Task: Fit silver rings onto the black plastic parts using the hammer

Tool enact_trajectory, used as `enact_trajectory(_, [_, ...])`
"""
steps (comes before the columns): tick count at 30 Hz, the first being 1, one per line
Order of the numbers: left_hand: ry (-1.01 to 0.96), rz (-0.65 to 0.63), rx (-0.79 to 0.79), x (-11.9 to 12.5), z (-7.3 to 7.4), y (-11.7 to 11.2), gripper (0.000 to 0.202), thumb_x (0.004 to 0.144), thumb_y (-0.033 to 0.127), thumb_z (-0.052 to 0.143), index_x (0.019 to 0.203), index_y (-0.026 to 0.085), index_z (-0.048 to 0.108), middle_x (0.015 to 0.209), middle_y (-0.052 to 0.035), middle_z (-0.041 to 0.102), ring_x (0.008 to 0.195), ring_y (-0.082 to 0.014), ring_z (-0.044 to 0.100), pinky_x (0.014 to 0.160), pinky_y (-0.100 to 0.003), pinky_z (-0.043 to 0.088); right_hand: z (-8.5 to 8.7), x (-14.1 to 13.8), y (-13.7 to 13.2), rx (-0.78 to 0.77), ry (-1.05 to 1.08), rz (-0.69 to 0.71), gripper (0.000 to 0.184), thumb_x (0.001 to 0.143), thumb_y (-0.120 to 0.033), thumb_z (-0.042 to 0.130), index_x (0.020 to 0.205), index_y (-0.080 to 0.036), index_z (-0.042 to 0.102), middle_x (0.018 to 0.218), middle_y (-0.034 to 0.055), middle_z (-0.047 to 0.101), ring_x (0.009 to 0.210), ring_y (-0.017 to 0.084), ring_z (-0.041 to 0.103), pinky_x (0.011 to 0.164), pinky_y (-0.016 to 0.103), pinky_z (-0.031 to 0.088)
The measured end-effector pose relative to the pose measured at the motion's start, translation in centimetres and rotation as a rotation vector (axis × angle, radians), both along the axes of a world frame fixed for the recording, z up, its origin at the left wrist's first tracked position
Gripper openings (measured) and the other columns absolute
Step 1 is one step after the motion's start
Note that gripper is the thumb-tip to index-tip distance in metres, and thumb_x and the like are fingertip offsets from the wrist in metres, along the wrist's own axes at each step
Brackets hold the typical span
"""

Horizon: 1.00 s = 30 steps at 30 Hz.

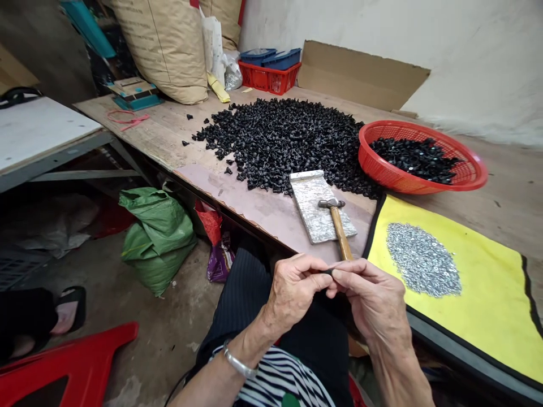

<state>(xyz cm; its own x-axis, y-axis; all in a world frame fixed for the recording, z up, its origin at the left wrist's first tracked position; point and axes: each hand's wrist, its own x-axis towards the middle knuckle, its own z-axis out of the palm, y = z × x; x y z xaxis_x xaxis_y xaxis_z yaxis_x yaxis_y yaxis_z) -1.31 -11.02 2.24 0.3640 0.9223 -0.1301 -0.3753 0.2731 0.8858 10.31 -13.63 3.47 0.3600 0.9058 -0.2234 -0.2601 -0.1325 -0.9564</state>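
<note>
Black piece, tiny thing, pinched at the fingertips of both hands. Left hand and right hand both closed on it, held over the lap just short of the desk edge. Couldn't make out its shape, too small and mostly covered by fingers.

Risk-wise, just guessing: looked easy to fumble. Held over the gap between lap and desk, so one slip and probably gone to the floor. Also had the hammer handle poking off the grey slab toward the knuckles, so could've been bumped on any reach forward.

Further out: big pile of black pieces spread mid-desk, red basket with more of the same right up against it. Yellow mat close on the right, carrying a heap of silver bits. Nothing in the way of those except the hammer and slab straight ahead. Green bag down on the floor to the left, red stool nearer, plus somebody else's sandalled foot at the far left.
</note>
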Motion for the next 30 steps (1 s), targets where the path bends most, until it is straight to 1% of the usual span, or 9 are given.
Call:
enact_trajectory(7, [-0.090, 0.051, -0.141, 0.5, -0.4, -0.5, 0.004, 0.065, 0.014, 0.064, 0.066, 0.011, 0.062, 0.051, -0.0006, 0.059, 0.042, -0.0090, 0.052, 0.042, -0.020, 0.043, -0.5, -1.3, -0.2, 0.020, 0.037, -0.126, 0.011, 0.055, -0.016, 0.073, 0.056, -0.013, 0.063, 0.054, 0.0019, 0.062, 0.038, 0.013, 0.053, 0.037, 0.026, 0.046])
enact_trajectory(13, [-0.138, 0.042, -0.179, 0.9, -0.4, 0.6, 0.009, 0.061, 0.014, 0.068, 0.067, 0.009, 0.062, 0.049, -0.0019, 0.061, 0.039, -0.0108, 0.053, 0.039, -0.021, 0.047, -0.5, -0.4, 0.1, 0.025, -0.107, -0.052, 0.016, 0.062, -0.024, 0.073, 0.065, -0.012, 0.064, 0.053, 0.0011, 0.060, 0.044, 0.013, 0.055, 0.043, 0.026, 0.048])
enact_trajectory(16, [-0.137, 0.076, -0.179, 0.9, -0.3, 1.8, 0.012, 0.060, 0.015, 0.070, 0.067, 0.009, 0.062, 0.050, -0.0017, 0.060, 0.037, -0.0106, 0.052, 0.036, -0.022, 0.046, 0.1, 0.9, 0.6, -0.007, -0.280, -0.003, 0.027, 0.063, -0.033, 0.072, 0.079, -0.012, 0.065, 0.061, 0.0022, 0.063, 0.045, 0.012, 0.054, 0.045, 0.026, 0.046])
enact_trajectory(18, [-0.124, 0.129, -0.189, 0.8, -0.4, 2.7, 0.017, 0.057, 0.017, 0.072, 0.067, 0.009, 0.061, 0.047, 0.0005, 0.057, 0.035, -0.0098, 0.050, 0.034, -0.022, 0.046, 0.2, 1.9, 1.1, -0.049, -0.486, -0.036, 0.034, 0.066, -0.040, 0.068, 0.086, -0.013, 0.065, 0.068, 0.0039, 0.064, 0.047, 0.012, 0.053, 0.046, 0.027, 0.044])
enact_trajectory(21, [-0.096, 0.176, -0.198, 0.7, -0.7, 4.4, 0.022, 0.053, 0.018, 0.073, 0.068, 0.009, 0.059, 0.047, 0.0017, 0.055, 0.035, -0.0095, 0.049, 0.033, -0.023, 0.047, -0.1, 3.2, 2.2, -0.125, -0.961, -0.076, 0.032, 0.067, -0.043, 0.062, 0.083, -0.016, 0.064, 0.074, 0.0052, 0.063, 0.061, 0.017, 0.054, 0.058, 0.031, 0.043])
enact_trajectory(23, [-0.067, 0.180, -0.193, 0.7, -1.0, 5.6, 0.022, 0.053, 0.018, 0.072, 0.067, 0.010, 0.057, 0.049, 0.0010, 0.056, 0.035, -0.0093, 0.049, 0.033, -0.023, 0.047, -0.6, 3.7, 3.0, -0.206, -1.106, -0.021, 0.026, 0.063, -0.039, 0.064, 0.079, -0.018, 0.061, 0.071, 0.0041, 0.059, 0.067, 0.019, 0.053, 0.062, 0.032, 0.041])
enact_trajectory(24, [-0.048, 0.179, -0.187, 0.8, -1.1, 6.2, 0.021, 0.054, 0.018, 0.071, 0.067, 0.011, 0.056, 0.049, 0.0010, 0.056, 0.035, -0.0091, 0.049, 0.033, -0.023, 0.048, -0.8, 3.8, 3.4, -0.264, -1.055, 0.011, 0.023, 0.061, -0.035, 0.065, 0.077, -0.019, 0.059, 0.067, 0.0024, 0.056, 0.066, 0.018, 0.052, 0.061, 0.031, 0.039])
enact_trajectory(27, [0.034, 0.175, -0.177, 1.1, -1.3, 7.7, 0.015, 0.057, 0.013, 0.064, 0.066, 0.012, 0.052, 0.047, 0.0019, 0.055, 0.035, -0.0089, 0.049, 0.032, -0.023, 0.047, -1.3, 4.1, 4.4, -0.423, -0.703, 0.075, 0.018, 0.056, -0.021, 0.063, 0.070, -0.020, 0.051, 0.053, -0.0030, 0.045, 0.053, 0.014, 0.047, 0.052, 0.027, 0.036])
enact_trajectory(30, [0.127, 0.159, -0.191, 1.5, -1.4, 8.6, 0.013, 0.058, 0.008, 0.058, 0.066, 0.014, 0.049, 0.044, 0.0034, 0.052, 0.034, -0.0089, 0.049, 0.031, -0.021, 0.045, -1.1, 4.7, 5.1, -0.473, -0.446, 0.182, 0.016, 0.057, -0.019, 0.059, 0.069, -0.019, 0.048, 0.050, -0.0034, 0.044, 0.044, 0.011, 0.044, 0.044, 0.025, 0.037])
